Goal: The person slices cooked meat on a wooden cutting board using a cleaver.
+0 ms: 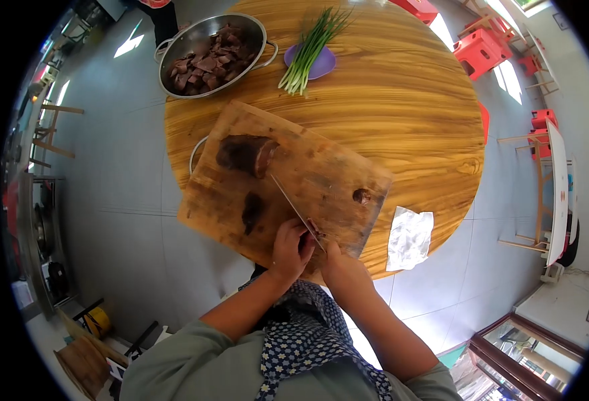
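A wooden cutting board (pixel 294 150) lies tilted on the round table. My right hand (pixel 342 267) is closed round the handle end of a knife (pixel 293 206), its blade pointing up and left across the board. Beside the blade, my left hand (pixel 290 248) has its fingers curled against a small dark piece of meat (pixel 312 227). A larger dark chunk (pixel 244 155) with a reddish cut face rests at the board's upper left. Below it lies another dark piece (pixel 252 211), and a small one (pixel 361 196) sits near the right edge.
A metal pan (pixel 261 33) of sliced meat (pixel 211 63) stands at the back left of the wooden table (pixel 408 120). Green onions (pixel 313 53) lie over a purple plate (pixel 322 65). Crumpled white paper (pixel 409 237) is right of the board. Part of a person (pixel 164 20) shows beyond the pan.
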### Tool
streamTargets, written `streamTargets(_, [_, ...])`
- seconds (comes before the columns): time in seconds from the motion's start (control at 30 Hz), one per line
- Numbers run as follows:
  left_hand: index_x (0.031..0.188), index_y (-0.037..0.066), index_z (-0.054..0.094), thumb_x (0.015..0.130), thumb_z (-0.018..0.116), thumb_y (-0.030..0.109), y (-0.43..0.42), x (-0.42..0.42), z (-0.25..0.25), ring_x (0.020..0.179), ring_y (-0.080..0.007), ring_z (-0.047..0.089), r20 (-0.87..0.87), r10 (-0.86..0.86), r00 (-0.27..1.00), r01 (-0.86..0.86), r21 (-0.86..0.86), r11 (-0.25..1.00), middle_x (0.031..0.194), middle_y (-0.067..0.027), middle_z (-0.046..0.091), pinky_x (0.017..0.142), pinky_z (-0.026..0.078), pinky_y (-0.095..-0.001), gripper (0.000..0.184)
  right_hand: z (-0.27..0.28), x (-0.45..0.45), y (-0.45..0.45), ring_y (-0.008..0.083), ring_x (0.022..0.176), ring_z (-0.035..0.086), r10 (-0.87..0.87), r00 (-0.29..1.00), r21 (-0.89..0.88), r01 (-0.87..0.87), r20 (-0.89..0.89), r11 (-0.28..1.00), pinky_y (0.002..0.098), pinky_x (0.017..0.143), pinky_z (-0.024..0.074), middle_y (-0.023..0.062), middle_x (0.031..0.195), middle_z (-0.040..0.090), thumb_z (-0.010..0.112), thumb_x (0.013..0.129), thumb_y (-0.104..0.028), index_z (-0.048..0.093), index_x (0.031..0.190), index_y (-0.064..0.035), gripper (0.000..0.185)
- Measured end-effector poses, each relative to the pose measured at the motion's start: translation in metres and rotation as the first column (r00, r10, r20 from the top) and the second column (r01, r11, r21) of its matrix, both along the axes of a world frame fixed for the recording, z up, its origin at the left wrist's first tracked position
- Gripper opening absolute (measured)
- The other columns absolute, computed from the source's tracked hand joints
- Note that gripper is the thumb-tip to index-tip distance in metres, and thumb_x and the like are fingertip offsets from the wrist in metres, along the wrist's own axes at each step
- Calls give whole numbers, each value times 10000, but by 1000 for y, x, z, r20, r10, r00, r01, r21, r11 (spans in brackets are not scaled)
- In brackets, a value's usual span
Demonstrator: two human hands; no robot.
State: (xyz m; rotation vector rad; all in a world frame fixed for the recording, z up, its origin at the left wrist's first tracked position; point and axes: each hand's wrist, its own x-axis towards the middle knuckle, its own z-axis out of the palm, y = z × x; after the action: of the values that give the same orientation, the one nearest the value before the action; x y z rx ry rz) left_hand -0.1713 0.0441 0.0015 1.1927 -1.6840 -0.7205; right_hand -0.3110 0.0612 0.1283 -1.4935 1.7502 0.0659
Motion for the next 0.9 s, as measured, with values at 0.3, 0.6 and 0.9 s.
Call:
streamTargets(0.3, [1144,18,613,868,731,-22,1,0,-4,946,-374,619,80,38,996,-32,-80,996,1110,-180,618,801,525,-405,302,30,-28,45,546,820,638,-145,989,181,139,22,974,619,729,473,330,843,662,453,1051,-274,479,1079,-16,261])
streamTargets(0.6, [1123,7,613,843,714,-43,3,-1,-2,1007,-402,602,55,-12,998,14,-33,999,1137,-201,612,861,509,-445,302,-25,3,-3,534,851,649,-33,999,-40,34,29,999,611,765,496,326,872,674,476,1038,-280,502,1114,-25,267])
streamTargets(0.9, [1072,8,611,897,705,-8,8,10,11,950,-399,598,68,-4,998,14,-143,990,1101,-186,597,826,510,-428,199,-20,-39,3,546,911,617,-259,896,-264,365,361,893,550,745,484,330,927,659,522,1051,-288,515,1080,-5,286])
